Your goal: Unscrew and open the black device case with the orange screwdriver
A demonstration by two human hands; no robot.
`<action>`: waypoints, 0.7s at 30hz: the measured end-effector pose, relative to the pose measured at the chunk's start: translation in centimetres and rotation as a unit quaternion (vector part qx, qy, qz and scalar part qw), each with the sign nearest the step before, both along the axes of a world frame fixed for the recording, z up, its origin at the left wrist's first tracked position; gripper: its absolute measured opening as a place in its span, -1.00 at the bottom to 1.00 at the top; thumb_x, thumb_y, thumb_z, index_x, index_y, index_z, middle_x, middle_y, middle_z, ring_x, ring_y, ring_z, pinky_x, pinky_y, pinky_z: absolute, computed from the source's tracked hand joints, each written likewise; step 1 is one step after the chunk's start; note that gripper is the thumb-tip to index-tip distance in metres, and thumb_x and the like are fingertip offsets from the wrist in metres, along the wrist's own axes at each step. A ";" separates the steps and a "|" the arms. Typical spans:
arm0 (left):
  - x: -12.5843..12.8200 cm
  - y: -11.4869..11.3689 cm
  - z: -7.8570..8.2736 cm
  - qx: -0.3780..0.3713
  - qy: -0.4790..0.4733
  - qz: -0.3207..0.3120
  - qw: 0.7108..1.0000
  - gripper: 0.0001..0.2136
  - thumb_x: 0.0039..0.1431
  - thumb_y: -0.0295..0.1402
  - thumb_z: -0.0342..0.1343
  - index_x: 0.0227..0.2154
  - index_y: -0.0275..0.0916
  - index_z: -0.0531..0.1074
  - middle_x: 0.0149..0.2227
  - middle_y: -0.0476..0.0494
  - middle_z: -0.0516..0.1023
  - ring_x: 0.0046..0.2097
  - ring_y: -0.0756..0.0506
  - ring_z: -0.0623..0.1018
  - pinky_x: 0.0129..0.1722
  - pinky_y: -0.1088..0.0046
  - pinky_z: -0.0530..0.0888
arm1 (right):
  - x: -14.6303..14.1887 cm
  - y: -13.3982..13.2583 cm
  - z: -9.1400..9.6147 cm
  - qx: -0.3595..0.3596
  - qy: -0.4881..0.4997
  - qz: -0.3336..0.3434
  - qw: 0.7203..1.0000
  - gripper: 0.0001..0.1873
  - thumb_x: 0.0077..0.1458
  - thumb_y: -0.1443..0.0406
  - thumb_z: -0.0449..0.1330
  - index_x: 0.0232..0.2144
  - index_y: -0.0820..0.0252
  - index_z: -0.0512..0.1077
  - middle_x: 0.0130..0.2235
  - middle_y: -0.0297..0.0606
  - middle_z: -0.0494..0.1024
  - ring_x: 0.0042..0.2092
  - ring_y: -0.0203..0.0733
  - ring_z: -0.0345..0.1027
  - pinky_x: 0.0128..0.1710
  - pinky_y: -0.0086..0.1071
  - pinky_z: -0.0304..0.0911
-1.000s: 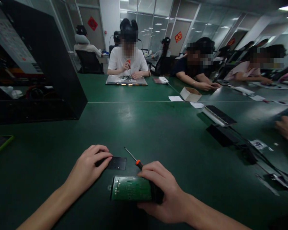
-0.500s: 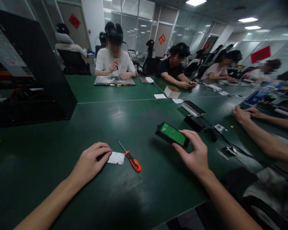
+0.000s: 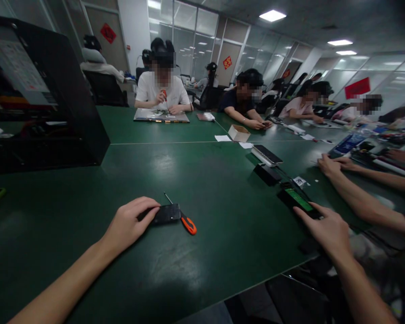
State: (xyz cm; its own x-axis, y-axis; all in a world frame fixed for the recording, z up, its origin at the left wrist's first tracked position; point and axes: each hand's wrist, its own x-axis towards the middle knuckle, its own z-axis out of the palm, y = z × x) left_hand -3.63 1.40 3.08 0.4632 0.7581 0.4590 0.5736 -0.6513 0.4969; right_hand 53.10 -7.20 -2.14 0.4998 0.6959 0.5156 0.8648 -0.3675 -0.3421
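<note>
My left hand [image 3: 133,220] pinches a small black flat plate [image 3: 168,213] by its left edge, at or just above the green table. A screwdriver [image 3: 189,224] with an orange and black handle lies beside the plate, which partly covers its shaft. Off to the right, my right hand [image 3: 326,227] grips the near end of a black casing with a green circuit board [image 3: 299,199] facing up. Cables and a black power adapter [image 3: 267,174] are close to this casing. Whether the casing touches the table I cannot tell.
A large black computer case [image 3: 54,103] stands at the left. Toward the middle back are a small open box [image 3: 239,133] and a silver device with a dark top [image 3: 267,155]. Another person's forearms [image 3: 364,189] rest at the right. Co-workers sit across the table.
My right hand has carried the casing with the circuit board to the right, toward the cables. The plate under my left hand showed a silvery face; now a black one shows, partly over the screwdriver.
</note>
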 end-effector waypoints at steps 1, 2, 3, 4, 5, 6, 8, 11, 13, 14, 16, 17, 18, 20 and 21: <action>0.3 -0.2 0.0 -0.001 -0.005 -0.006 1.000 -0.79 0.37 -0.28 0.05 -0.19 -0.21 0.56 -0.21 -0.14 0.66 -0.19 -0.12 0.63 -0.13 0.38 0.55 | -0.1 0.1 -0.2 -0.005 -0.004 -0.002 1.000 -0.22 -0.06 -0.32 0.10 -0.23 0.24 0.58 -0.22 0.09 0.60 -0.16 0.29 0.47 -0.14 0.08 0.34; 0.6 -0.4 0.0 -0.005 -0.008 -0.013 1.000 -0.80 0.38 -0.29 0.04 -0.18 -0.22 0.55 -0.23 -0.13 0.65 -0.21 -0.11 0.63 -0.16 0.40 0.55 | -0.2 0.2 -0.2 -0.012 -0.014 0.001 1.000 -0.19 -0.05 -0.32 0.09 -0.22 0.28 0.59 -0.22 0.11 0.60 -0.15 0.29 0.47 -0.12 0.08 0.34; 0.9 -0.6 -0.1 -0.008 -0.012 -0.020 1.000 -0.80 0.38 -0.30 0.04 -0.17 -0.22 0.54 -0.24 -0.13 0.64 -0.23 -0.10 0.63 -0.19 0.41 0.55 | -0.5 0.2 -0.2 -0.014 -0.031 0.006 0.999 -0.18 -0.03 -0.30 0.07 -0.18 0.32 0.58 -0.19 0.13 0.59 -0.13 0.29 0.46 -0.09 0.09 0.33; 1.2 -0.8 -0.3 -0.011 -0.016 -0.027 0.999 -0.81 0.39 -0.30 0.03 -0.16 -0.21 0.54 -0.24 -0.12 0.64 -0.24 -0.10 0.63 -0.20 0.42 0.55 | -0.9 0.2 0.1 -0.008 -0.056 0.014 0.998 -0.17 0.01 -0.28 0.06 -0.12 0.35 0.58 -0.15 0.16 0.58 -0.09 0.30 0.45 -0.06 0.11 0.32; 1.5 -1.0 -0.4 -0.016 -0.021 -0.034 0.999 -0.82 0.39 -0.31 0.03 -0.15 -0.21 0.53 -0.23 -0.12 0.65 -0.23 -0.10 0.64 -0.19 0.42 0.55 | -1.5 0.1 0.6 0.008 -0.083 0.027 0.996 -0.17 0.06 -0.25 0.05 -0.06 0.38 0.55 -0.09 0.19 0.55 -0.04 0.32 0.42 -0.02 0.13 0.31; 1.8 -1.2 -0.6 -0.020 -0.029 -0.042 0.998 -0.82 0.39 -0.32 0.04 -0.14 -0.21 0.53 -0.22 -0.13 0.65 -0.21 -0.10 0.64 -0.18 0.42 0.55 | -2.3 0.0 1.2 0.033 -0.107 0.042 0.993 -0.18 0.11 -0.22 0.05 0.00 0.40 0.53 -0.04 0.21 0.53 0.01 0.33 0.40 0.02 0.15 0.29; 2.4 -1.7 -0.9 -0.044 -0.048 -0.056 0.996 -0.83 0.37 -0.33 0.06 -0.12 -0.21 0.53 -0.20 -0.13 0.67 -0.24 -0.09 0.66 -0.22 0.44 0.56 | -4.9 -0.2 2.8 0.088 -0.120 0.087 0.985 -0.27 0.19 -0.14 0.06 0.07 0.38 0.49 0.01 0.19 0.50 0.06 0.28 0.39 0.08 0.13 0.27; 3.3 -2.4 -0.9 -0.157 -0.089 -0.047 0.982 -0.81 0.34 -0.29 0.10 -0.08 -0.21 0.50 -0.31 -0.05 0.65 -0.61 0.05 0.52 -0.56 0.54 0.45 | -10.9 -0.3 5.5 0.100 -0.031 0.217 0.970 -0.51 0.26 0.01 0.14 0.07 0.19 0.48 -0.06 -0.02 0.58 -0.05 0.06 0.49 0.02 -0.05 0.37; 3.7 -2.7 -0.7 -0.224 -0.115 -0.034 0.967 -0.80 0.31 -0.27 0.13 -0.08 -0.22 0.50 -0.40 -0.02 0.63 -0.69 0.08 0.44 -0.66 0.57 0.35 | -15.8 0.1 6.9 0.059 0.047 0.335 0.939 -0.60 0.30 0.11 0.15 0.11 0.12 0.44 0.00 -0.08 0.58 -0.03 -0.03 0.51 0.00 -0.14 0.40; 3.8 -2.8 -0.6 -0.250 -0.128 -0.034 0.959 -0.79 0.30 -0.27 0.15 -0.08 -0.23 0.50 -0.40 -0.02 0.64 -0.68 0.07 0.44 -0.65 0.57 0.36 | -18.2 0.4 7.4 0.033 0.081 0.388 0.918 -0.61 0.32 0.14 0.14 0.13 0.11 0.42 0.04 -0.09 0.56 0.00 -0.05 0.50 0.01 -0.15 0.41; 3.8 -2.8 -0.4 -0.282 -0.151 -0.046 0.946 -0.77 0.26 -0.29 0.18 -0.06 -0.24 0.50 -0.34 -0.08 0.66 -0.61 0.04 0.51 -0.57 0.55 0.44 | -22.6 1.2 8.1 -0.033 0.119 0.476 0.871 -0.58 0.32 0.18 0.16 0.19 0.10 0.38 0.13 -0.08 0.52 0.09 -0.07 0.47 0.07 -0.15 0.41; 3.7 -2.8 -0.3 -0.289 -0.162 -0.051 0.942 -0.75 0.25 -0.30 0.18 -0.04 -0.24 0.50 -0.30 -0.11 0.67 -0.56 0.02 0.54 -0.53 0.52 0.48 | -24.5 1.7 8.2 -0.053 0.131 0.507 0.850 -0.57 0.31 0.19 0.17 0.19 0.11 0.39 0.15 -0.08 0.52 0.11 -0.06 0.45 0.10 -0.13 0.39; 3.6 -2.7 -0.3 -0.287 -0.171 -0.052 0.941 -0.73 0.24 -0.31 0.19 -0.03 -0.24 0.50 -0.26 -0.12 0.67 -0.51 0.00 0.56 -0.49 0.50 0.51 | -26.1 2.1 8.2 -0.070 0.147 0.528 0.833 -0.55 0.30 0.20 0.19 0.20 0.11 0.39 0.15 -0.08 0.52 0.12 -0.05 0.45 0.13 -0.11 0.38; 3.3 -2.4 -0.2 -0.269 -0.178 -0.047 0.945 -0.75 0.22 -0.31 0.20 -0.06 -0.24 0.52 -0.27 -0.12 0.67 -0.41 -0.05 0.60 -0.41 0.45 0.54 | -28.7 2.8 8.1 -0.082 0.207 0.549 0.806 -0.55 0.31 0.22 0.18 0.21 0.13 0.39 0.10 -0.11 0.57 0.08 -0.08 0.50 0.13 -0.11 0.39; 3.1 -2.3 -0.2 -0.262 -0.183 -0.045 0.946 -0.78 0.22 -0.31 0.20 -0.10 -0.23 0.54 -0.29 -0.12 0.67 -0.37 -0.07 0.61 -0.37 0.43 0.55 | -29.6 3.0 7.9 -0.086 0.249 0.551 0.792 -0.56 0.32 0.22 0.16 0.21 0.13 0.40 0.07 -0.12 0.60 0.04 -0.09 0.52 0.11 -0.13 0.40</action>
